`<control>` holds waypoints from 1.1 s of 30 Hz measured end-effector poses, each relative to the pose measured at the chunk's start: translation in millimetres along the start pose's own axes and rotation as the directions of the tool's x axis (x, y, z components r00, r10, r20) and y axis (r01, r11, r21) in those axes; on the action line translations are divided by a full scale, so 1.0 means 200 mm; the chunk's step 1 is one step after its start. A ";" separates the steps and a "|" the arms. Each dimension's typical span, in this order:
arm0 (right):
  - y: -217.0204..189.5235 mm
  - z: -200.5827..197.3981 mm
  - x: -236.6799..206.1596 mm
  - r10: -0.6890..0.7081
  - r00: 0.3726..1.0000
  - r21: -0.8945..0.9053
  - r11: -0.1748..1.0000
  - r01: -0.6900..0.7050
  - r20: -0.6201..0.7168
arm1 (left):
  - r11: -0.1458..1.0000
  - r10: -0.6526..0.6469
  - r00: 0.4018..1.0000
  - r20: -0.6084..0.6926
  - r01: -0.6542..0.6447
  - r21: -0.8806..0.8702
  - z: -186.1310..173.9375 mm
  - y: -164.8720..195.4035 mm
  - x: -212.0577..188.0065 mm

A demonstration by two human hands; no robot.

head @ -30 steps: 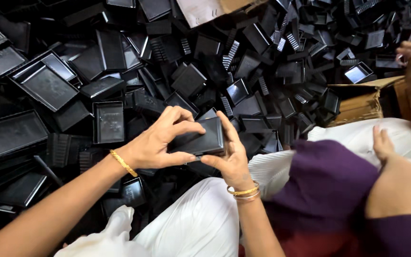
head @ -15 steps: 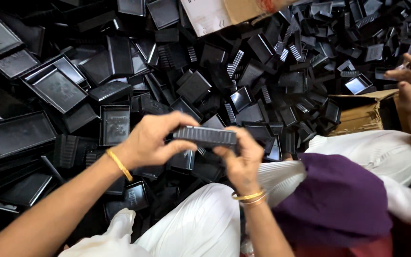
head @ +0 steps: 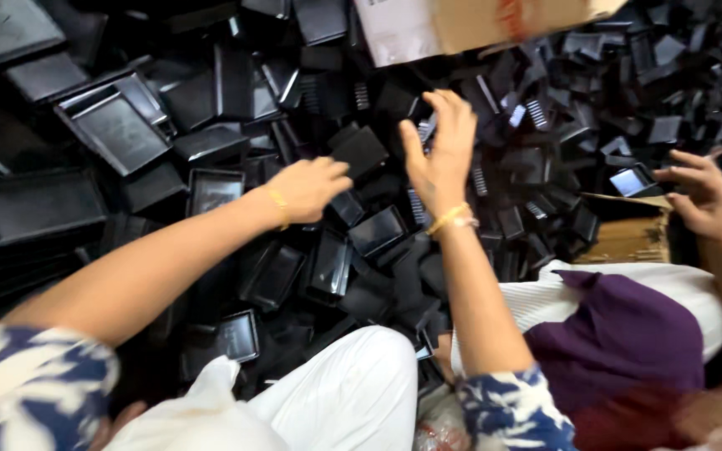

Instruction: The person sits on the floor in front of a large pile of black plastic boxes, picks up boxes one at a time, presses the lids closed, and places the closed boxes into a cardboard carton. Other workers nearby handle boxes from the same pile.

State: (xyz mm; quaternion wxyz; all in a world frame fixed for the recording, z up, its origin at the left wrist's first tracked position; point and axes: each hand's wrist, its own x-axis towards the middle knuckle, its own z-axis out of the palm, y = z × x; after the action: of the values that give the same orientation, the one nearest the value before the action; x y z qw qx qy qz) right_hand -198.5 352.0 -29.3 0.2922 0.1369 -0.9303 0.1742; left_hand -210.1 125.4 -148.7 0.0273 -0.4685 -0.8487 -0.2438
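Note:
A deep heap of black plastic trays and lids (head: 211, 108) fills the floor in front of me. My left hand (head: 307, 188), with a gold bangle on the wrist, is stretched into the heap. Its fingers curl down beside a black rectangular piece (head: 359, 150), and the palm is hidden. My right hand (head: 440, 150), also with bangles, reaches further in with spread fingers. Its thumb and fingertips are at small ribbed black pieces (head: 424, 130). Nothing shows clearly held in either hand.
Another person's hand (head: 699, 196) hovers at the right over a brown cardboard box (head: 628, 238). A second cardboard box (head: 478, 21) sits at the top. My white trousers (head: 353, 392) and a purple cloth (head: 628, 334) are in the foreground.
Both hands held one black rectangular tray between them close to my lap. They have since parted and reached forward into the heap, and that tray is no longer between them.

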 end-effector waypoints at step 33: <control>-0.68 -0.18 -0.54 0.220 0.924 0.851 0.368 -0.375 0.313 | 0.598 -0.063 0.980 -0.189 -0.115 -0.793 -0.69 0.36 -0.32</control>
State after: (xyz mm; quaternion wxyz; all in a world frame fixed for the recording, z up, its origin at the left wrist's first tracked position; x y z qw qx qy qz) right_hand -46.0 261.5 -32.5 0.0685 0.1130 -0.7199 0.6814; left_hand -140.5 45.7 -16.1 -0.0980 -0.4168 -0.6354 -0.6426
